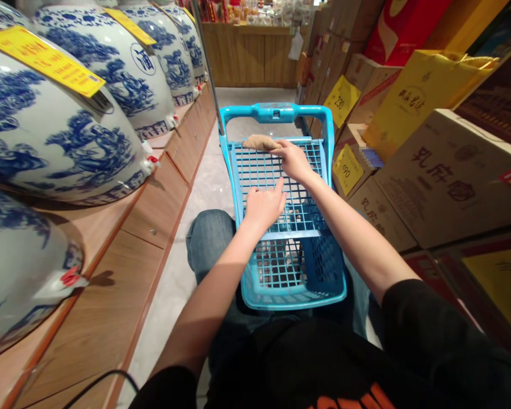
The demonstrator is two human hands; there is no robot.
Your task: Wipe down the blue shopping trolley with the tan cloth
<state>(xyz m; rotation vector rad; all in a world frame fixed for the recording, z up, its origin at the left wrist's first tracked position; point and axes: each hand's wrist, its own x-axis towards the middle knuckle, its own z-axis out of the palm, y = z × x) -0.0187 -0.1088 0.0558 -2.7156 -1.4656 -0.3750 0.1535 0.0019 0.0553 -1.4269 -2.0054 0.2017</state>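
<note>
A blue plastic shopping basket (300,234) with grid walls and a raised handle frame stands between my knees. My right hand (295,161) presses a beige cloth (259,143) against the top of the basket's upper grid panel, fingers closed on its right end. Nearer to me, my left hand (264,205) is over the middle of the same grid, with the index finger stretched out and the other fingers partly curled. It holds nothing visible. Whether its fingertips touch the grid, I cannot tell. Through the bars, the lower part of the basket shows.
Several large blue-and-white jars (55,119) with red-handled taps line a wooden cabinet (123,295) on the left. Cardboard cartons (451,176) and a yellow gift bag (413,102) are stacked close on the right. A thin metal pole (209,62) rises beside the basket handle.
</note>
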